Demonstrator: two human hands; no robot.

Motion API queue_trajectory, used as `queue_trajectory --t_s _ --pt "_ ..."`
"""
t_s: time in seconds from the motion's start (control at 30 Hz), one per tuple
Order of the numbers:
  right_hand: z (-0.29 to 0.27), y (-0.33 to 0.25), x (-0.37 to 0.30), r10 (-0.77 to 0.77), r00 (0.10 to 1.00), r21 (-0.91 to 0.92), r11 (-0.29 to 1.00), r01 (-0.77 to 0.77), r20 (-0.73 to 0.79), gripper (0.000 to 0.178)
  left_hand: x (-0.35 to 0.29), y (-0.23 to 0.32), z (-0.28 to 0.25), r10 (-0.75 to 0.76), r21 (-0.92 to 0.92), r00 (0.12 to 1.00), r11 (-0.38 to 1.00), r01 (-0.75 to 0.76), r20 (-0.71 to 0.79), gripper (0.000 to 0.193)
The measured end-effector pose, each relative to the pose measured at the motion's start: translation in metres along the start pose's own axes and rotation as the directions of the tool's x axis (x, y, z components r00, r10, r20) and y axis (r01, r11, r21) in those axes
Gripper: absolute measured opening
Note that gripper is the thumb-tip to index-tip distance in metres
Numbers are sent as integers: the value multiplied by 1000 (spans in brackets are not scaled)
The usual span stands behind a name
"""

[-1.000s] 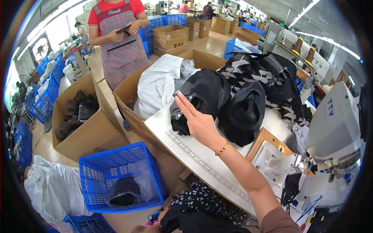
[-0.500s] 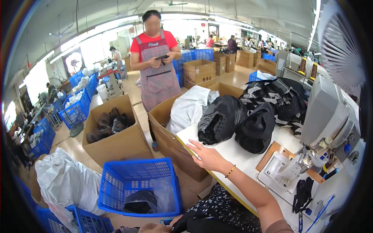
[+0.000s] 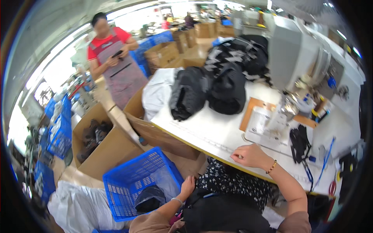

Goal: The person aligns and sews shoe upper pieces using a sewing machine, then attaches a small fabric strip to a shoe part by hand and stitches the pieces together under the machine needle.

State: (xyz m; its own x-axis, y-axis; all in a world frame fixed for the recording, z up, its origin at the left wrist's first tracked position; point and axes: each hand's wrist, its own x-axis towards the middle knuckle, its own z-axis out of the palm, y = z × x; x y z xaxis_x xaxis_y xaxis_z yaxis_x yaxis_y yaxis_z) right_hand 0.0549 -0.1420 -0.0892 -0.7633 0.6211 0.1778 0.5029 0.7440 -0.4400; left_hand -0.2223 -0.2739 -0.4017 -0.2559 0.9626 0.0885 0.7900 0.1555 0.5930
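My right hand, with a beaded bracelet, is at the near edge of a white sewing table. Its fingers are curled in and I see nothing in them. Low beside my lap is my left hand, fingers together and loosely stretched, close to the corner of a blue plastic crate. A dark bundle in clear plastic lies in that crate. Two black knitted shoe uppers stand on the far part of the table, next to a heap of black-and-grey pieces.
A sewing machine stands at the table's right, with black strips beside it. Cardboard boxes and a white sack surround the crate. Beyond the boxes a person in an apron holds a small dark object.
My right hand has drawn back from the table's left corner toward me and curled its fingers. My left hand has come into clear view beside the crate. The whole view has turned right.
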Motion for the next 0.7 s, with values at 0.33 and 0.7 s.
queue_trajectory --t_s 0.33,0.7 --pt "230 101 -156 628 777 -604 630 -489 26 47 46 169 56 747 227 424 358 -906 512 43" --pt "243 96 -158 598 706 470 532 -704 379 29 37 213 67 130 -460 885 882 102 447 47"
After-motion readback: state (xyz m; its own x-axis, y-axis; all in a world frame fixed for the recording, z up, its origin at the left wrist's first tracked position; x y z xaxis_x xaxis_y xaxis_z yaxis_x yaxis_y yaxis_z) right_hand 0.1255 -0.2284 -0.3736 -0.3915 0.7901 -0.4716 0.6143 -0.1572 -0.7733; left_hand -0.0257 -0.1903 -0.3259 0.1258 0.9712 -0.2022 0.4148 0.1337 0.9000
